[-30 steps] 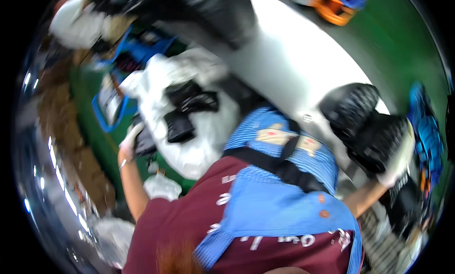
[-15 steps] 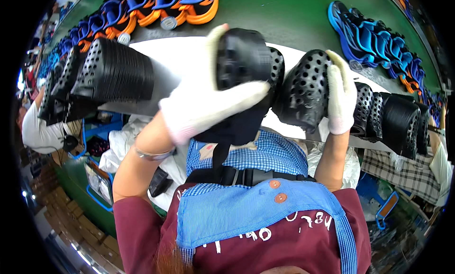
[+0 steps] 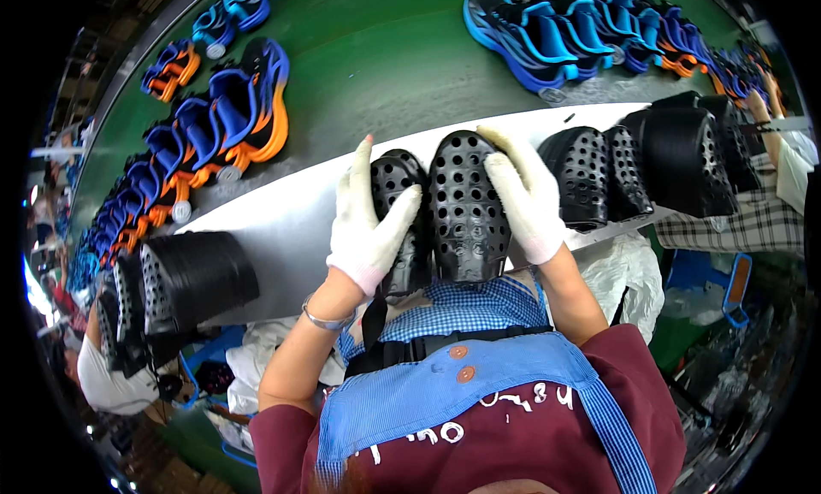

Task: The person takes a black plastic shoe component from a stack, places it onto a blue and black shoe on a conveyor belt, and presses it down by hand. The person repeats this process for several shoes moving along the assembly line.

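In front of my apron, two black perforated, shoe-toe-shaped plastic inserts stand side by side over the white worktop. Around the outer side of the left insert point(image 3: 398, 173) my gloved left hand point(image 3: 369, 216) is closed, thumb on the near face and fingers on the far side. My gloved right hand point(image 3: 526, 190) grips the right insert point(image 3: 466, 199) by its outer edge, thumb against the holes. The right insert shows its dotted face fully, while fingers partly cover the left one. Whether more pieces are nested behind either one is hidden.
A nested stack of black inserts point(image 3: 214, 276) lies at the left of the white worktop point(image 3: 299, 212); more inserts point(image 3: 584, 173) stand at the right. On the green conveyor belt are rows of blue-orange shoes point(image 3: 231, 109) and black-blue shoes point(image 3: 547, 45). Co-workers sit at both sides.
My hands have come closer together, bringing the two inserts side by side and more upright. The left one was tilted and blurred before. The view has shifted, and shoes on the belt appear elsewhere.
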A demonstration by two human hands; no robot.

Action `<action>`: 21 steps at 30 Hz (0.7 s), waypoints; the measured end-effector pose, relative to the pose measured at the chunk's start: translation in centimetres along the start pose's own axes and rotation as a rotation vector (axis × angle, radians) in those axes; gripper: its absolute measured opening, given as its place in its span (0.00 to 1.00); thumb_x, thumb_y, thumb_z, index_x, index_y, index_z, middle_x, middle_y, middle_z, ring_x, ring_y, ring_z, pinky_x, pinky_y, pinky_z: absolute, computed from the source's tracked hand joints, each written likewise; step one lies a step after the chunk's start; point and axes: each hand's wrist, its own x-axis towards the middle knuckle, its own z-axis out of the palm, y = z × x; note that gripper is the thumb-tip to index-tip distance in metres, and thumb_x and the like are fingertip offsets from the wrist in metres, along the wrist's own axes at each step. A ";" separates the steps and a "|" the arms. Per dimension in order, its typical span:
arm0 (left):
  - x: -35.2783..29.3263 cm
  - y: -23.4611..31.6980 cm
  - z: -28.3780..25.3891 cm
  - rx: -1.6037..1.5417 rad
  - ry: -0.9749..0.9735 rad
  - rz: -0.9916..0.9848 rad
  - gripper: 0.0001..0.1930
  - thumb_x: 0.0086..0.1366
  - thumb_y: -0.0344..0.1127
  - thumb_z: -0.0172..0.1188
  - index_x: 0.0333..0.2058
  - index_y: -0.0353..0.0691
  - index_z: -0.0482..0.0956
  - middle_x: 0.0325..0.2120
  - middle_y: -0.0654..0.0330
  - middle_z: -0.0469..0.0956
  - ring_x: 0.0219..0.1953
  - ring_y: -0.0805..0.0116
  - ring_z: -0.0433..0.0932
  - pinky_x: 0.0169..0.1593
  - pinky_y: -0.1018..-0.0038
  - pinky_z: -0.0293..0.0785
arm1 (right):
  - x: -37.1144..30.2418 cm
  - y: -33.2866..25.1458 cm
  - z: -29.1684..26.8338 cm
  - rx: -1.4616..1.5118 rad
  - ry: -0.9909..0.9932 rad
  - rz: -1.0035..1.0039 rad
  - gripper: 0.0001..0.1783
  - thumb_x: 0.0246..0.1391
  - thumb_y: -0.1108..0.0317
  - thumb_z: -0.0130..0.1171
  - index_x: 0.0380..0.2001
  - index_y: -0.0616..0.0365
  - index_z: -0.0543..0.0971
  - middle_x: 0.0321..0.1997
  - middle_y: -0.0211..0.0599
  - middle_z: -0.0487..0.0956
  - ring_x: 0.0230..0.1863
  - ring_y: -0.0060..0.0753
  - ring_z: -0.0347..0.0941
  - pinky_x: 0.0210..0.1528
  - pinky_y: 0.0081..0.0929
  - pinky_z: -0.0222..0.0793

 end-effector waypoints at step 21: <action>5.8 -3.8 0.6 -0.172 -0.206 0.200 0.16 0.65 0.43 0.58 0.45 0.38 0.80 0.42 0.52 0.80 0.47 0.55 0.77 0.54 0.67 0.71 | 3.9 -6.8 -5.2 -0.777 -0.190 -0.167 0.18 0.57 0.58 0.58 0.45 0.59 0.79 0.44 0.46 0.79 0.47 0.48 0.76 0.52 0.38 0.71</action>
